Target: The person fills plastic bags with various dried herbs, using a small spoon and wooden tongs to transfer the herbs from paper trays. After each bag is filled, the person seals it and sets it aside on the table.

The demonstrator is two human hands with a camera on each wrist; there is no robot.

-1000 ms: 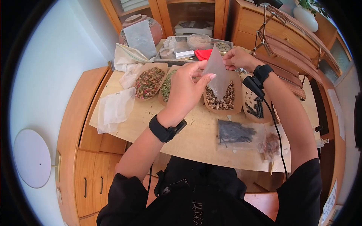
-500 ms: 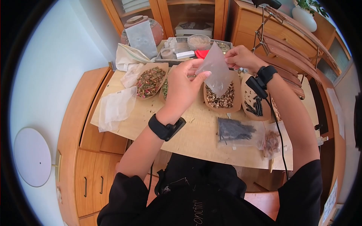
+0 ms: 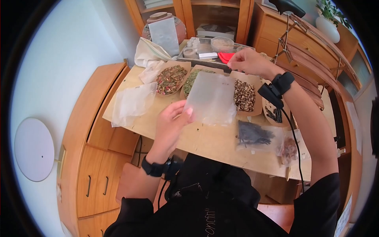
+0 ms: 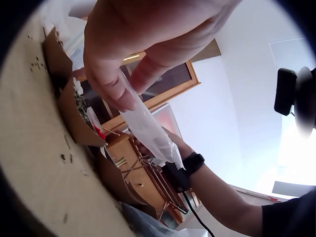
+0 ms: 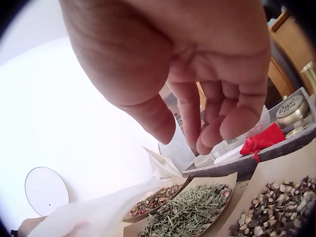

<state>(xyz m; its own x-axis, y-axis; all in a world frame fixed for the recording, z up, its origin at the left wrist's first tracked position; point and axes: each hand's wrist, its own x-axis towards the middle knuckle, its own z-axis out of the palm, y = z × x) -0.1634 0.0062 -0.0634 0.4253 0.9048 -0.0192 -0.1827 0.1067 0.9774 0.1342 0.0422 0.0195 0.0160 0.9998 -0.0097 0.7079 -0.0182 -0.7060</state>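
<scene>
In the head view, my left hand (image 3: 167, 128) pinches the near left edge of a frosted, translucent plastic bag (image 3: 211, 98) between thumb and fingers. The bag hangs over the table in front of the paper trays and covers part of the green herb tray (image 3: 188, 85). The left wrist view shows it edge-on, gripped by the fingertips. My right hand (image 3: 250, 63) is raised above the tray of chopped brown and pale pieces (image 3: 245, 96). Its fingers are loosely bent, thumb apart from them, and nothing shows between them in the right wrist view.
A tray of reddish dried petals (image 3: 171, 80) stands left of the greens. Dark sticks (image 3: 273, 113) lie in the right tray. Near the front edge rest a bag of dark strips (image 3: 254, 134) and flat empty bags (image 3: 134, 103). Behind stands a grey tray (image 3: 193, 60) with a red cloth (image 3: 226, 57).
The bag has come away from the right hand, moved left and nearer to me, and turned flatter to the camera. My left hand has lowered; the right stays high. The head view has shifted slightly.
</scene>
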